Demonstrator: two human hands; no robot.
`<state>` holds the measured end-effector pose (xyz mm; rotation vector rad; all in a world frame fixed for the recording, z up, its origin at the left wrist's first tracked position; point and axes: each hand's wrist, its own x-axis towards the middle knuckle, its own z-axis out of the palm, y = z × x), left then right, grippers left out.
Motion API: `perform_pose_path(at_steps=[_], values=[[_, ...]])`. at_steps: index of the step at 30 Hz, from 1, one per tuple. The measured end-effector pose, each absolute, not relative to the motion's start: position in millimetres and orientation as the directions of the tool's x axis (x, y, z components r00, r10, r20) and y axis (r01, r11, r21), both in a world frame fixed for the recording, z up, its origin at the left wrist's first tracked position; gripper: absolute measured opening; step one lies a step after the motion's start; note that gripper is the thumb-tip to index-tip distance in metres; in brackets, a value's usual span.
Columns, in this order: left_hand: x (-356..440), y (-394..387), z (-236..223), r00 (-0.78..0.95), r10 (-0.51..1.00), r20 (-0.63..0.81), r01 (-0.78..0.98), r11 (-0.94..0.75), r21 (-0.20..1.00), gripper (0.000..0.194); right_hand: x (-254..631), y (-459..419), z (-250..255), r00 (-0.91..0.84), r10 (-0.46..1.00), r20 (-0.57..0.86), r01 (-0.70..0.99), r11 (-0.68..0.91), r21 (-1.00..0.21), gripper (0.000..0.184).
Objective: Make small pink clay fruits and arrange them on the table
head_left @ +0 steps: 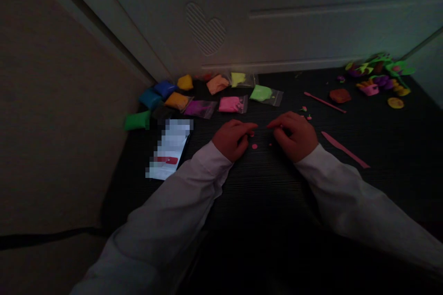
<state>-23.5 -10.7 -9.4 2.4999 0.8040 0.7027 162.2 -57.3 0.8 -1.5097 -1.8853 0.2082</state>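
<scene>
My left hand (pixel 233 139) rests low over the dark tabletop, index finger stretched out and thumb apart. A small bit of pink clay (pixel 252 135) shows at its fingertips; it does not look gripped. Opposite it, my right hand (pixel 295 136) points its index finger inward, thumb apart, with no held thing visible. Between the hands lie a flat round pink clay piece (pixel 254 146) and a tiny pink crumb (pixel 270 144). Beyond my right hand are small pink-and-green clay pieces (pixel 303 109). A pink modelling knife (pixel 345 150) and a thin pink modelling tool (pixel 325 102) lie to the right.
Clay packets, among them a pink one (pixel 231 104) and a light green one (pixel 262 93), line the back left. A lit phone (pixel 169 150) lies left of my left arm. Finished clay figures (pixel 384 71) and a brown lump (pixel 339 96) are at the back right, before a white panel (pixel 294 37).
</scene>
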Motion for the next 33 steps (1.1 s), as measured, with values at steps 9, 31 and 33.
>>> perform_pose_path(at_steps=[9, 31, 33], values=[[-24.8, -8.1, -12.9, 0.631, 0.635, 0.446, 0.447, -0.767, 0.460, 0.030, 162.8, -57.5, 1.4, -0.079, 0.908, 0.412, 0.787, 0.311, -0.533, 0.019], [-35.8, -1.5, -11.8, 0.696, 0.553, 0.458, 0.557, -0.818, 0.142, 0.024, 162.6, -56.4, -1.1, -0.096, 0.889, 0.447, 0.789, 0.342, -0.510, 0.019], [-35.7, -1.8, -11.7, 0.714, 0.550, 0.434, 0.557, -0.821, 0.124, 0.025, 162.2, -56.2, -1.1, -0.099, 0.890, 0.445, 0.791, 0.342, -0.508, 0.019]])
